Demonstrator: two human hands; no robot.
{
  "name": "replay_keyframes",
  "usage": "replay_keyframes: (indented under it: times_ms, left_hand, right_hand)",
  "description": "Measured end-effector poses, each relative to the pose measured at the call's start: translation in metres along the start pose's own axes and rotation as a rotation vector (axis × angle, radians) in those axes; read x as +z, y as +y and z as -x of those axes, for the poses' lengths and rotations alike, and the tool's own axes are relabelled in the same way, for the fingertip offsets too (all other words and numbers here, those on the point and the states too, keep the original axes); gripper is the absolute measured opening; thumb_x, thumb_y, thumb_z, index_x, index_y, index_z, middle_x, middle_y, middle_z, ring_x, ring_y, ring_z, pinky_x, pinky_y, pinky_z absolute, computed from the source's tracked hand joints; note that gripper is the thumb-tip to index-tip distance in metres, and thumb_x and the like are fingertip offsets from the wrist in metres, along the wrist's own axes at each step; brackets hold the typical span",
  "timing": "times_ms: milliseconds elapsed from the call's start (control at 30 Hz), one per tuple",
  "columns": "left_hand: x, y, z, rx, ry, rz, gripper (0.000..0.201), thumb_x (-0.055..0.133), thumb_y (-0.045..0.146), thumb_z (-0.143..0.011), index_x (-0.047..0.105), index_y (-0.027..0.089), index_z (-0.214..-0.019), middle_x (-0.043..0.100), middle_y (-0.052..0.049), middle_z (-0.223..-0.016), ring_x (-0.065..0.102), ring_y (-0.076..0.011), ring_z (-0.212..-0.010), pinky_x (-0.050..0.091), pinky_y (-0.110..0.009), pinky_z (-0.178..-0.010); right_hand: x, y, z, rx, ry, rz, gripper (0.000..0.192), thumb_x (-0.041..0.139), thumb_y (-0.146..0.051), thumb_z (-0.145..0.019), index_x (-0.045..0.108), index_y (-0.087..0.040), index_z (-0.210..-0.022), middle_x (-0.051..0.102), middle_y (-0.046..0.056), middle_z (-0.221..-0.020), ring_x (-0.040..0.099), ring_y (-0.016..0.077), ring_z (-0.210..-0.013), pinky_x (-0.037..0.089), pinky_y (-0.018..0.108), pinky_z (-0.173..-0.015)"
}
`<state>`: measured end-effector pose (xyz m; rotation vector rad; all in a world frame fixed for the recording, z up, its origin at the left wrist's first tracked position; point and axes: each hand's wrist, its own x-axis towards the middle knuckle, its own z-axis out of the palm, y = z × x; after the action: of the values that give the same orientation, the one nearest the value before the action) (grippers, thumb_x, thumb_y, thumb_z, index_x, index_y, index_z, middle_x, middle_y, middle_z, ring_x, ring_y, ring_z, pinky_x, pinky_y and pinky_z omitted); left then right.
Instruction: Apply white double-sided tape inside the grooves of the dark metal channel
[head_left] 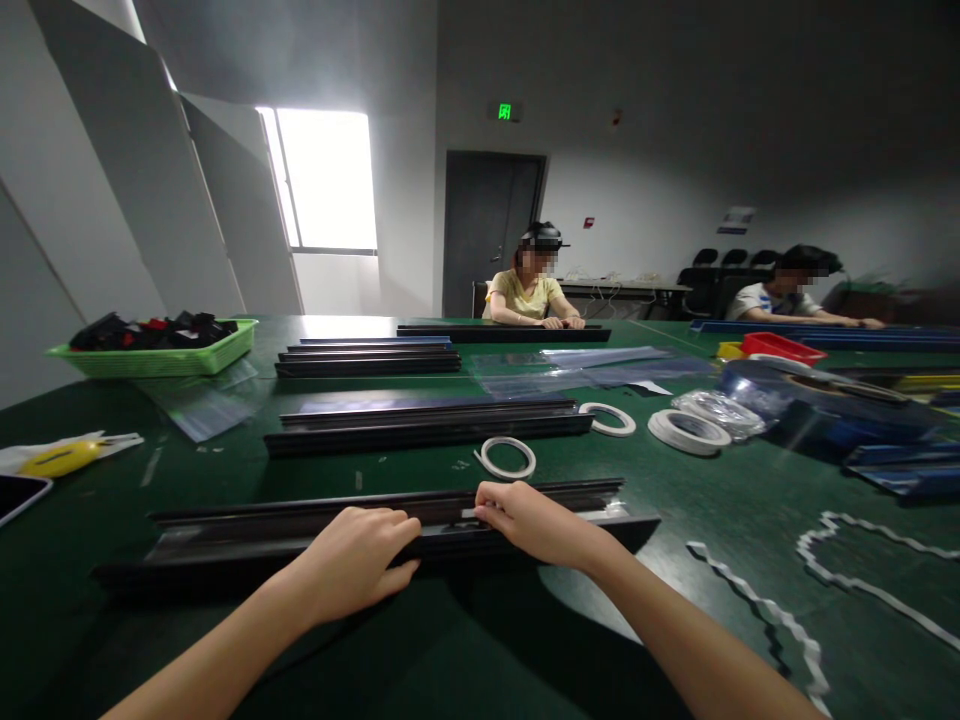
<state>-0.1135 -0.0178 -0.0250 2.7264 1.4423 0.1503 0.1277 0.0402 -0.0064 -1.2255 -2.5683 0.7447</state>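
Observation:
A long black channel-shaped profile (225, 562) lies crosswise on the table in front of me. My left hand (360, 560) grips its near wall around the middle, with the fingers over the edge and the thumb on the outer side. Over the channel, right of the middle, my right hand (525, 520) is closed in a pinch. A small white strip (469, 514) sticks out from its fingertips; the rest of that piece is hidden. Just beyond the profile lies a roll of white tape (508, 458).
Behind lie more black profiles (427, 422), clear plastic sheets (577, 368) and further white tape rolls (688, 431). A green basket (217, 350) of dark parts stands left, near a yellow-handled tool (64, 458). Crinkled white strips (765, 605) lie right. Two people sit across the table.

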Motion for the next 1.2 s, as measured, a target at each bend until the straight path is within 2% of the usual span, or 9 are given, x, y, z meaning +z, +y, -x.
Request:
replay_keyframes:
  times_ms: [200, 333, 567, 767, 1200]
  left_hand:
    - [-0.0013, 0.0010, 0.0002, 0.002, -0.001, 0.005, 0.019, 0.043, 0.036, -0.088, 0.056, 0.023, -0.093, 0.066, -0.003, -0.090, 0.063, -0.0203, -0.086, 0.046, -0.030, -0.074]
    - [-0.0003, 0.0007, -0.0001, 0.001, -0.006, -0.010, 0.019, 0.043, 0.036, -0.087, 0.055, 0.023, -0.092, 0.066, -0.003, -0.090, 0.063, -0.0211, -0.086, 0.046, -0.031, -0.074]
    - [0.0017, -0.0001, 0.0004, 0.006, 0.005, -0.009, 0.018, 0.043, 0.037, -0.087, 0.055, 0.023, -0.093, 0.066, -0.002, -0.090, 0.063, -0.0205, -0.086, 0.046, -0.030, -0.074]
    - [0.0006, 0.0008, 0.0007, -0.009, -0.001, -0.022, 0.020, 0.043, 0.038, -0.087, 0.056, 0.023, -0.091, 0.066, -0.002, -0.089, 0.063, -0.0199, -0.083, 0.045, -0.029, -0.070]
    - [-0.0032, 0.0008, 0.0015, -0.056, -0.013, -0.027, 0.020, 0.045, 0.039, -0.084, 0.058, 0.023, -0.085, 0.067, -0.002, -0.088, 0.063, -0.0192, -0.081, 0.043, -0.027, -0.069]
  right_hand:
    - [-0.0005, 0.0003, 0.0004, -0.042, -0.003, -0.022, 0.024, 0.040, -0.024, -0.088, 0.063, -0.017, -0.092, 0.067, 0.006, -0.089, 0.059, 0.0157, -0.077, 0.039, 0.023, -0.067]
    - [0.0012, 0.0032, -0.0005, -0.043, 0.007, -0.015, 0.022, 0.041, -0.020, -0.086, 0.062, -0.017, -0.091, 0.067, 0.006, -0.088, 0.059, 0.0155, -0.077, 0.039, 0.023, -0.067]
    - [0.0029, 0.0059, -0.0017, -0.006, 0.029, -0.019, 0.021, 0.046, -0.033, -0.088, 0.060, -0.018, -0.089, 0.063, 0.003, -0.077, 0.056, 0.0139, -0.067, 0.036, 0.023, -0.059]
    - [0.0027, 0.0059, -0.0012, 0.001, 0.029, -0.022, 0.020, 0.049, -0.035, -0.088, 0.058, -0.018, -0.086, 0.061, 0.001, -0.075, 0.054, 0.0125, -0.066, 0.034, 0.022, -0.058]
    - [0.0006, -0.0007, 0.0020, 0.008, -0.018, 0.049, 0.032, 0.037, -0.041, -0.092, 0.056, -0.017, -0.081, 0.055, 0.001, -0.067, 0.048, 0.0105, -0.058, 0.028, 0.022, -0.053]
